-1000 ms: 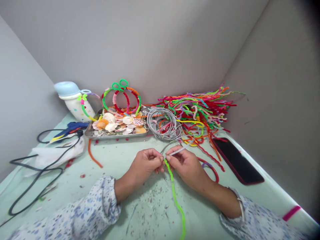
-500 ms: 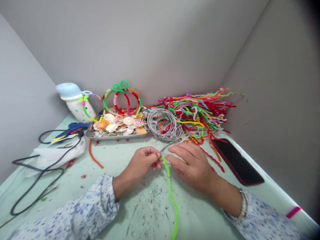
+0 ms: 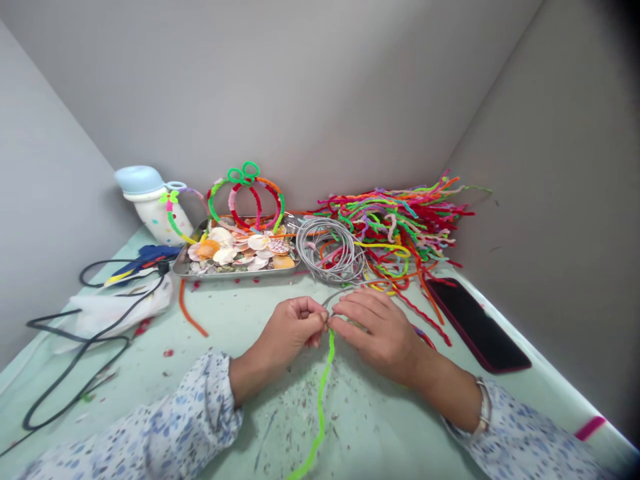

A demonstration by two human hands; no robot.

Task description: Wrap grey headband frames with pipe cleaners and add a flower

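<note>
My left hand (image 3: 295, 327) is closed in a pinch at the end of a grey wire (image 3: 345, 290), with thumb and forefinger together. At those fingertips a bright green pipe cleaner (image 3: 321, 407) meets the wire, and its loose length runs down toward the near table edge. My right hand (image 3: 383, 333) is bent over the same spot, its thumb and forefinger closed on the top of the pipe cleaner and touching the left fingertips. The exact join is hidden by the fingers. Behind the hands lies a coil of grey wire (image 3: 327, 252).
A metal tray (image 3: 235, 275) of seashells (image 3: 225, 255) stands at the back, with pipe-cleaner hoops (image 3: 283, 200) on it. Many coloured pipe cleaners (image 3: 400, 213) are heaped at right, near a phone (image 3: 477, 327). Left are a bottle (image 3: 155, 207), pliers (image 3: 143, 259) and a black cable (image 3: 75, 363).
The green pipe cleaner's loose end has swung to the left. My right fingertips have come in against the left ones, and both hands have shifted slightly downward.
</note>
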